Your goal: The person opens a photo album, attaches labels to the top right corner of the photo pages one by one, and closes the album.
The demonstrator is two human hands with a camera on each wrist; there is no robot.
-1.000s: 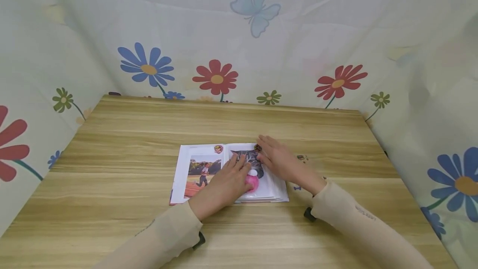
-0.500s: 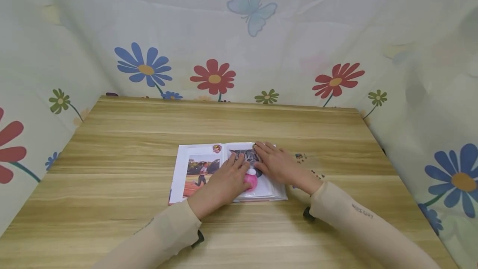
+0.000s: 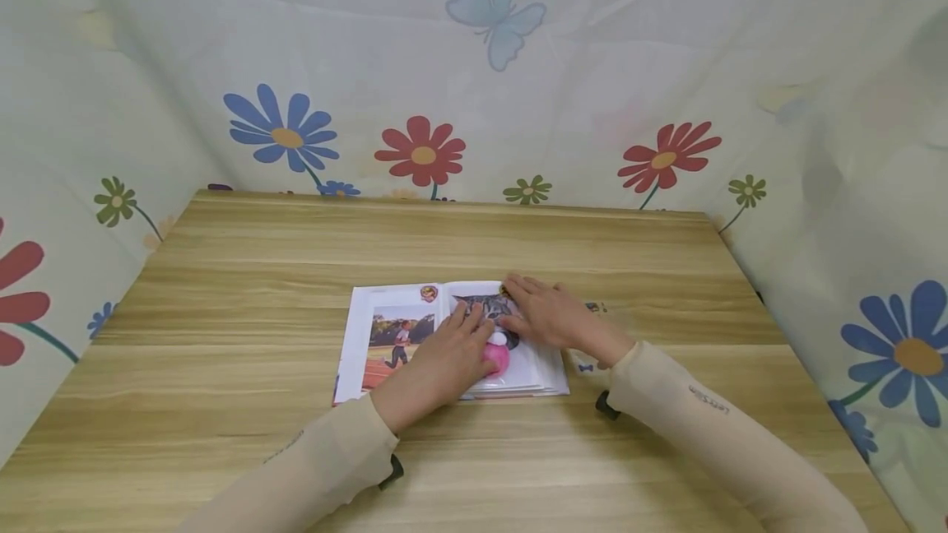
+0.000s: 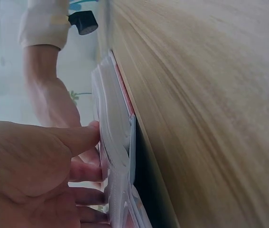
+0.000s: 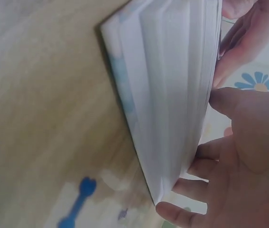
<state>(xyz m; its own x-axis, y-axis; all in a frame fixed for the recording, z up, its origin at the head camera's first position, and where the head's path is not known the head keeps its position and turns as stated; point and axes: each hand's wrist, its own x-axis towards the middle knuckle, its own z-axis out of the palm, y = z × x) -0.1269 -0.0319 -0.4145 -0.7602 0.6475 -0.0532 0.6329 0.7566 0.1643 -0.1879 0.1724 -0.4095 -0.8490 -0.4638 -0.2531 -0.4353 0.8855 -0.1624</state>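
Observation:
A photo album lies open on the wooden table. Its left page bears a photo of a runner and a small round sticker. On the right page is a cat picture with a pink round part, partly covered by both hands. My left hand rests on that page, fingers extended across the lower middle. At the page's upper right corner, fingertips of my right hand press flat by a small dark sticker. The right wrist view shows the pages' layered edge beside spread fingers.
Right of the album, partly under the right forearm, lies a clear sticker sheet with a blue bone-shaped sticker and small dark prints. The wooden table meets a flower-patterned cloth behind and at both sides.
The whole head view has drifted slightly left. The right hand has shifted slightly at the upper right corner of the page; the left hand stays in place on it.

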